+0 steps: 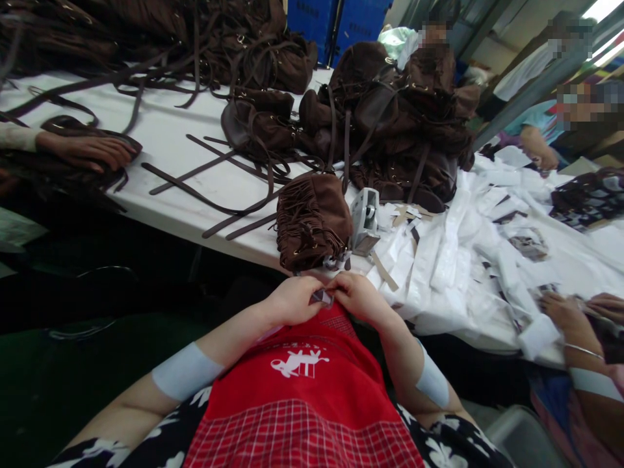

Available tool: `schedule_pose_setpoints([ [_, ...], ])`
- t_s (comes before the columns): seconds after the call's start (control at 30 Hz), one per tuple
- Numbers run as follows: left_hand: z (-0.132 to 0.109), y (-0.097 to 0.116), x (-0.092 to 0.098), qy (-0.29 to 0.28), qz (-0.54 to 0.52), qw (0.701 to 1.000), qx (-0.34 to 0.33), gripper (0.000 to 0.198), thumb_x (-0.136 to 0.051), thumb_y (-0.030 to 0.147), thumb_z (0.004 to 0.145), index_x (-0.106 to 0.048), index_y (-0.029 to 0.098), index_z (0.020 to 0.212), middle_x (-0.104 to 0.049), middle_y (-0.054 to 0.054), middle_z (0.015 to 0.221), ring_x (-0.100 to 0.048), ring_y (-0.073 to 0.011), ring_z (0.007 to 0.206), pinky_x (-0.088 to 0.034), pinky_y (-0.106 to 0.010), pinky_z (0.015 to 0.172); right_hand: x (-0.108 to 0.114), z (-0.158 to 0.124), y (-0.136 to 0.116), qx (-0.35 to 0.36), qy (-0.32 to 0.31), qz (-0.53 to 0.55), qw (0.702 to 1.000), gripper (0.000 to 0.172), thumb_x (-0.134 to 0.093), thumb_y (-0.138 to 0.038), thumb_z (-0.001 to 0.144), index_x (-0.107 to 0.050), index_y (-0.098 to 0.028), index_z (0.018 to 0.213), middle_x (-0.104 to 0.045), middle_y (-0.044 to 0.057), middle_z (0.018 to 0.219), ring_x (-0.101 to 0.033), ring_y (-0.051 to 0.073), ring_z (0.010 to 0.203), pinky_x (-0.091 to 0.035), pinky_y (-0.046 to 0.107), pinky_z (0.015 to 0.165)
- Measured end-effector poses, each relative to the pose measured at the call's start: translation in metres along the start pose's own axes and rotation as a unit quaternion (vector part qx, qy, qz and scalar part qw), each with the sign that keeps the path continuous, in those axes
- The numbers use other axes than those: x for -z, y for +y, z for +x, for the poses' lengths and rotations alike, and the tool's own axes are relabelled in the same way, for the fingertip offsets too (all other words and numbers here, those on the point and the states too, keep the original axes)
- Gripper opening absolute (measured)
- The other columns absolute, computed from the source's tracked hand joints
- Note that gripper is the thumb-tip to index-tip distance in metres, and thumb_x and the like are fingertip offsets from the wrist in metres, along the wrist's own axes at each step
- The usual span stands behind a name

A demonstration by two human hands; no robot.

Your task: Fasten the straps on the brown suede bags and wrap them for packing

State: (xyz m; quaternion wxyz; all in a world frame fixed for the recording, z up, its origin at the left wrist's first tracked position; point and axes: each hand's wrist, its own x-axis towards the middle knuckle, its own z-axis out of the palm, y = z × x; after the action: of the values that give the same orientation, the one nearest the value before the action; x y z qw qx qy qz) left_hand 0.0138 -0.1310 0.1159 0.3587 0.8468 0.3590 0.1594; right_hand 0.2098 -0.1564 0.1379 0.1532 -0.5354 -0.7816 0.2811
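1. The left hand (297, 300) is closed, its thumb and fingers clamped on a small grey piece (322, 297); what this piece is exactly, I cannot tell.
2. The right hand (358, 296) meets it from the other side, with bent fingers pinched together on the same piece. The fingertips of both hands are almost touching.
3. The small grey piece is in front of the near edge of the white table (170, 130), above the red apron (302, 377) of the person.
4. Just beyond the hands, a brown fringed bag (316, 218) sits at the near edge of the table, its fringe toward the left.
5. Just to the right of this bag stands a grey device (365, 218).
6. Farther to the right, white wrappings (443, 260) cover the table and hang over its near edge.
7. Toward the far edge lie two heaps of brown bags, the left heap (273, 58) and the right heap (404, 123), with loose straps between them.
8. At the left, a co-worker's hand (92, 149) lies flat on a dark bag (127, 140) near the table's edge.
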Motion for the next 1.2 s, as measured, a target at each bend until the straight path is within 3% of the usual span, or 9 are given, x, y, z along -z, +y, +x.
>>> schedule_pose_setpoints([
  [0.1,0.002,0.000,0.000,0.021,-0.024,0.999,0.016,0.018,-0.060,0.023,0.081,-0.073,0.021,0.094,-0.075,-0.007,0.094,-0.069,-0.0244,0.086,-0.051,-0.033,0.078,-0.007,-0.008,-0.005,0.012,0.041,-0.093,0.995,0.024,-0.056,-0.011,0.085,-0.071,-0.021,0.101,-0.071,0.008,0.096,-0.065,0.022,0.087,-0.050,0.033,0.077],
  [0.27,0.007,-0.003,0.000,0.077,-0.118,0.987,0.072,0.023,-0.061,0.020,0.078,-0.073,0.018,0.098,-0.076,-0.007,0.097,-0.069,-0.0218,0.087,-0.052,-0.031,0.081,-0.021,-0.020,-0.003,0.091,0.119,-0.087,0.985,0.042,-0.049,-0.015,0.094,-0.056,-0.022,0.135,-0.062,0.011,0.130,-0.058,0.025,0.113,-0.050,0.041,0.097],
  [0.37,0.007,-0.006,-0.001,0.048,-0.243,0.964,0.102,0.029,-0.057,0.024,0.082,-0.071,0.015,0.106,-0.072,-0.003,0.072,-0.065,-0.0161,0.060,-0.051,-0.025,0.060,-0.027,-0.022,0.000,0.110,0.151,-0.090,0.978,0.047,-0.048,-0.014,0.094,-0.051,-0.021,0.140,-0.060,0.011,0.134,-0.054,0.027,0.119,-0.048,0.047,0.103],
  [0.43,0.006,-0.007,-0.003,0.025,-0.316,0.941,0.121,0.035,-0.050,0.030,0.087,-0.068,0.012,0.111,-0.060,0.002,0.052,-0.054,-0.0126,0.042,-0.044,-0.022,0.045,-0.029,-0.023,0.002,0.115,0.166,-0.081,0.976,0.048,-0.049,-0.014,0.093,-0.051,-0.022,0.140,-0.059,0.010,0.135,-0.052,0.026,0.122,-0.046,0.048,0.106],
  [0.53,0.006,-0.008,-0.005,0.036,-0.355,0.925,0.131,0.040,-0.053,0.036,0.088,-0.066,0.010,0.115,-0.052,0.006,0.044,-0.049,-0.0108,0.036,-0.040,-0.020,0.042,-0.032,-0.024,0.000,0.112,0.188,-0.046,0.975,0.053,-0.053,-0.012,0.089,-0.051,-0.024,0.140,-0.059,0.009,0.136,-0.050,0.026,0.127,-0.043,0.049,0.109],
  [0.77,0.006,-0.006,-0.002,0.043,-0.383,0.910,0.153,0.048,-0.062,0.038,0.082,-0.064,0.008,0.119,-0.055,0.005,0.045,-0.049,-0.0102,0.036,-0.040,-0.020,0.041,-0.046,-0.030,-0.014,0.068,0.223,0.049,0.971,0.088,-0.054,-0.011,0.083,-0.009,-0.021,0.157,-0.052,0.012,0.145,-0.045,0.027,0.135,-0.039,0.052,0.112],
  [0.9,0.004,-0.006,-0.001,0.049,-0.375,0.911,0.163,0.049,-0.064,0.038,0.081,-0.064,0.006,0.118,-0.057,0.004,0.048,-0.050,-0.0104,0.037,-0.041,-0.020,0.040,-0.045,-0.029,-0.014,0.082,0.220,0.017,0.972,0.081,-0.055,-0.011,0.082,-0.021,-0.021,0.155,-0.049,0.013,0.146,-0.044,0.029,0.136,-0.040,0.052,0.111],
  [1.07,0.004,-0.006,-0.004,0.052,-0.357,0.921,0.149,0.040,-0.060,0.034,0.082,-0.067,0.009,0.112,-0.057,0.004,0.049,-0.050,-0.0100,0.035,-0.041,-0.020,0.039,-0.031,-0.017,-0.004,0.096,0.226,0.018,0.969,0.041,-0.057,-0.014,0.088,-0.060,-0.023,0.129,-0.069,0.009,0.118,-0.063,0.024,0.109,-0.052,0.043,0.097],
  [1.2,0.004,-0.008,-0.004,0.056,-0.347,0.924,0.149,0.037,-0.058,0.033,0.083,-0.068,0.010,0.110,-0.058,0.003,0.049,-0.050,-0.0104,0.035,-0.041,-0.020,0.040,-0.025,-0.008,0.003,0.109,0.213,0.018,0.971,0.024,-0.058,-0.019,0.092,-0.070,-0.024,0.113,-0.073,0.007,0.109,-0.065,0.021,0.100,-0.053,0.038,0.088],
])
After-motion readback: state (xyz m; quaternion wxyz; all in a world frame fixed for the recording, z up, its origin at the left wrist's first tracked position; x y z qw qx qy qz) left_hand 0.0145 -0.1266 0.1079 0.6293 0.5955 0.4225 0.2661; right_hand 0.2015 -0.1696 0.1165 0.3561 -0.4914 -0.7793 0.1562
